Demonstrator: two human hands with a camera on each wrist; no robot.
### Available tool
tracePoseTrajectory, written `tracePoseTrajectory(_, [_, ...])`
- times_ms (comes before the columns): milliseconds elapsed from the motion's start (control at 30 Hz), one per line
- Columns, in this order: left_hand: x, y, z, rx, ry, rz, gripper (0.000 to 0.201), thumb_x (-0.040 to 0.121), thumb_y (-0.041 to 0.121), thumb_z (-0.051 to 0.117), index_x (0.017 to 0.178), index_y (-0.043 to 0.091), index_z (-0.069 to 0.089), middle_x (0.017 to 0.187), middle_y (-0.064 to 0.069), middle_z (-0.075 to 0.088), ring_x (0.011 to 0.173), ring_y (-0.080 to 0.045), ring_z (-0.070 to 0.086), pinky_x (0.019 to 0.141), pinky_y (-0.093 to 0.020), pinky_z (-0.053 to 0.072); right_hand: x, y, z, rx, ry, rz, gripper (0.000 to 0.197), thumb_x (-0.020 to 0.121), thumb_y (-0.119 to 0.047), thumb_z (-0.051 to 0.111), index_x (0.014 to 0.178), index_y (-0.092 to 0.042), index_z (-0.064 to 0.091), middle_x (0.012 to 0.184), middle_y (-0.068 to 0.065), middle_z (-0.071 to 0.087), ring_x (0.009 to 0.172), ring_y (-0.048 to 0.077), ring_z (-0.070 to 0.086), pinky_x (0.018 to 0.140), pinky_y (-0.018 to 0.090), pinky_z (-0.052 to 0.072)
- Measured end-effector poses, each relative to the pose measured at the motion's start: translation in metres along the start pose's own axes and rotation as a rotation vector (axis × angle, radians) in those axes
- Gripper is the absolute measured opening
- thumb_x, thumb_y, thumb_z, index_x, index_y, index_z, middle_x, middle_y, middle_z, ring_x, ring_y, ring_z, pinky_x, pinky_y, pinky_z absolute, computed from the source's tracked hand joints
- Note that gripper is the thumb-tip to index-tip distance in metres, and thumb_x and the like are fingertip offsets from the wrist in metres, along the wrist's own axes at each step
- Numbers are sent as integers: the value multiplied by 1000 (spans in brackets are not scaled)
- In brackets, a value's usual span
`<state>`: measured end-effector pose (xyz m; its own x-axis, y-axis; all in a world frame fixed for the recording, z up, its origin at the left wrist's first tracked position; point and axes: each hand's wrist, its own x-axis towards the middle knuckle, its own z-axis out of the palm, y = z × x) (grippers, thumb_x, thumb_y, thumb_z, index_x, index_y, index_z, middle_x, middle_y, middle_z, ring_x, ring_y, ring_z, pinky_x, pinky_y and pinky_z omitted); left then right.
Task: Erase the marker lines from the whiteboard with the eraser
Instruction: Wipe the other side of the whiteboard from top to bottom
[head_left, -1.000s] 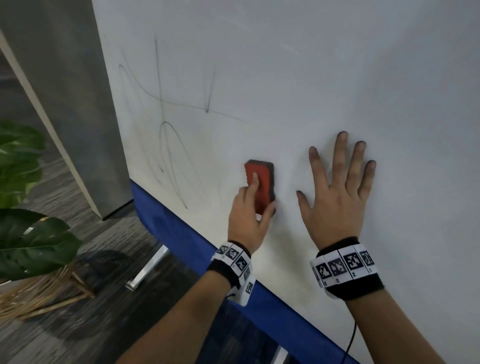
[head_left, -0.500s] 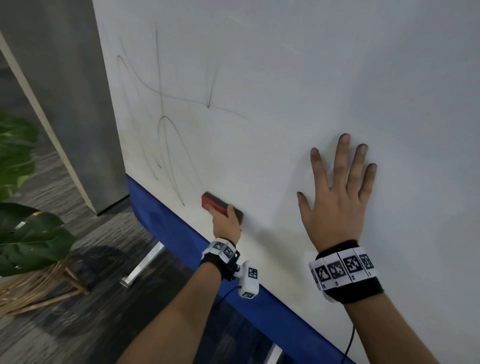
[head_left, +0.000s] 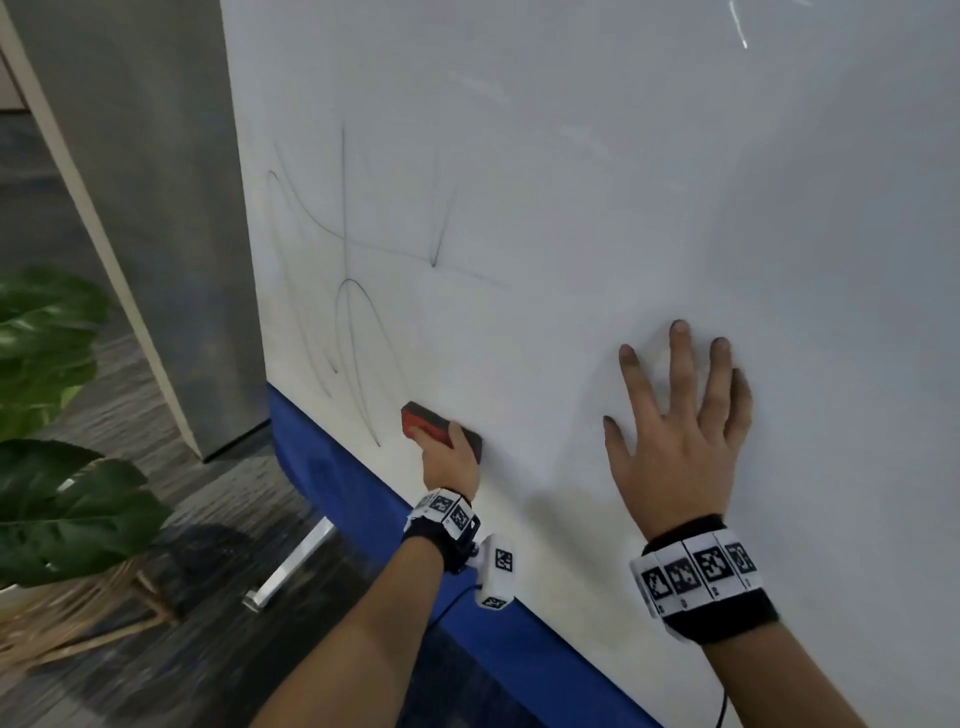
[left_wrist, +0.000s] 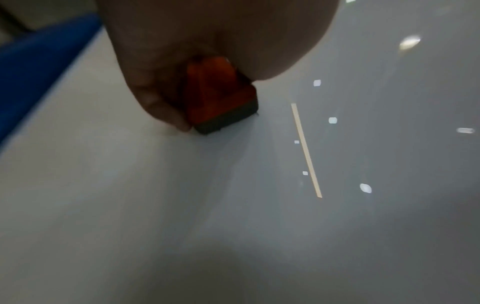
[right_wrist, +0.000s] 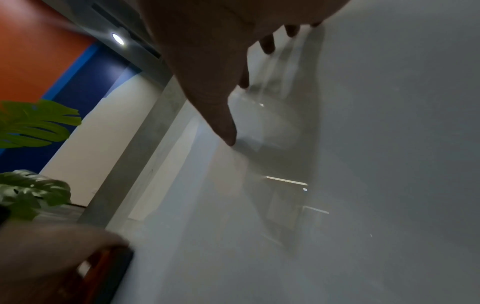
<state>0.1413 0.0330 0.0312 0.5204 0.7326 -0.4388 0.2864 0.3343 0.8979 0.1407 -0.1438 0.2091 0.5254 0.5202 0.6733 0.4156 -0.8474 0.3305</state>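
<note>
Pressing eraser (head_left: 440, 429) to whiteboard (head_left: 597, 182), low, near blue bottom edge (head_left: 332, 467).
Left hand (head_left: 451, 462) grips the eraser just right of marker lines (head_left: 358, 322); right hand (head_left: 680, 436) flat, fingers spread, on board further right.

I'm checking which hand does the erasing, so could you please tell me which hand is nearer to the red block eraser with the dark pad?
Left. The left hand grips the red block eraser; the right hand lies flat on the whiteboard, well to its right.
</note>
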Motion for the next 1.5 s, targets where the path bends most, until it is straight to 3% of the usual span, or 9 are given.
tracePoseTrajectory(133, [-42,89,-6,-95,0,409,76,104,47,50,164,23,9,162,-3,37,137,-25,51,111,-27,39,54,1,-28,48,64,-74,67,82,-18,77,144,-18,54,164,15,30,151,40,23,124,54,11])
tracePoseTrajectory(333, [-70,186,-17,92,-35,976,77,100,53,53,162,29,14,134,4,51,110,-10,57,90,-22,47,157,-6,-74,67,144,-10,73,87,-28,66,155,-20,39,170,17,11,156,43,6,126,57,2])
tracePoseTrajectory(667, [0,177,-35,-140,71,396,74,102,51,47,162,40,4,154,3,49,127,-27,60,104,-29,42,212,-34,-82,18,112,42,86,87,-40,69,159,-18,27,169,23,0,155,46,1,123,65,1])
tracePoseTrajectory(867, [-20,180,-47,163,-59,939,76,100,49,55,162,34,14,132,1,53,109,-12,58,93,-28,50,216,-58,-86,30,96,99,78,88,-37,64,157,-24,31,167,30,-1,153,53,0,121,69,3])
tracePoseTrajectory(1100, [43,209,-81,110,70,642,75,103,46,49,163,36,5,137,-6,55,115,-29,63,93,-37,52,219,-57,-85,9,65,131,81,87,-35,67,158,-25,29,167,30,-3,154,50,-2,121,69,4])
tracePoseTrajectory(1233, [23,214,-82,286,-45,1070,75,100,55,50,160,42,8,105,0,53,91,-20,55,80,-35,52,235,-79,-83,17,68,33,85,84,-34,72,158,-21,32,169,23,-2,155,46,-2,123,65,1])
tracePoseTrajectory(1333, [33,238,-90,325,-44,1187,74,98,56,54,159,41,16,101,1,50,87,-18,52,78,-34,49,247,-91,-79,-1,65,-29,88,85,-39,72,160,-22,29,170,19,-3,156,44,-2,124,65,2])
tracePoseTrajectory(1400, [62,254,-100,210,-16,1060,76,97,56,55,160,40,15,115,-3,57,99,-21,58,88,-34,50,250,-95,-76,-5,63,-8,87,87,-41,70,161,-23,26,170,19,-4,156,44,-3,123,66,2])
tracePoseTrajectory(1500, [116,268,-123,-40,56,574,76,101,46,54,163,31,13,142,-11,58,125,-32,59,106,-38,46,250,-95,-72,-21,50,12,88,88,-40,69,162,-24,24,170,19,-5,156,44,-4,123,66,3])
